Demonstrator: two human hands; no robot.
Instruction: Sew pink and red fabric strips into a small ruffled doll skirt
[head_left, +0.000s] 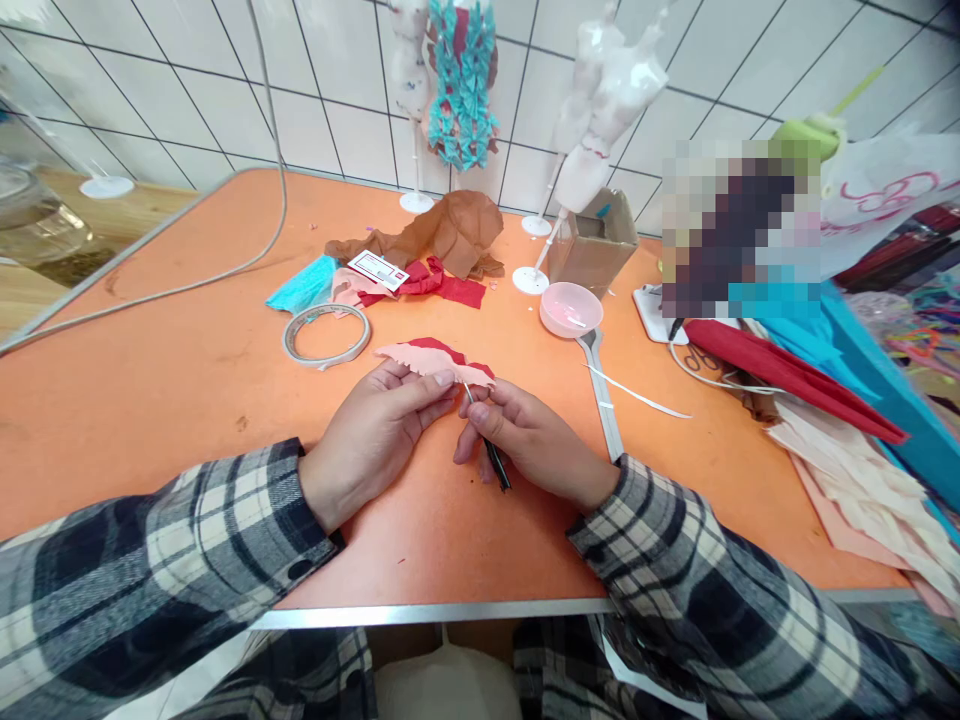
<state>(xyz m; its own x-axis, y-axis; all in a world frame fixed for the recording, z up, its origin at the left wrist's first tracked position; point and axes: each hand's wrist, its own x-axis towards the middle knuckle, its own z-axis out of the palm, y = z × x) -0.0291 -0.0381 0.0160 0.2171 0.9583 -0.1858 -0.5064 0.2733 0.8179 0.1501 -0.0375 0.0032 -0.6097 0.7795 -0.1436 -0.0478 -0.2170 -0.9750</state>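
Note:
My left hand [375, 425] is closed in a pinch on a pink and red crepe paper piece [435, 358] held just above the orange table [187, 400]. My right hand [529, 440] is closed round a thin dark-handled tool [491, 455], whose metal tip touches the paper's right end. Both hands meet near the table's middle, with plaid sleeves reaching back to the front edge.
A roll of tape [326, 335] lies left of the paper. Behind are crumpled brown, red and teal paper scraps [450, 235], small mannequins on stands [592, 120], a pink bowl [570, 308] and a cardboard box [592, 245]. Stacked crepe sheets [840, 440] fill the right side.

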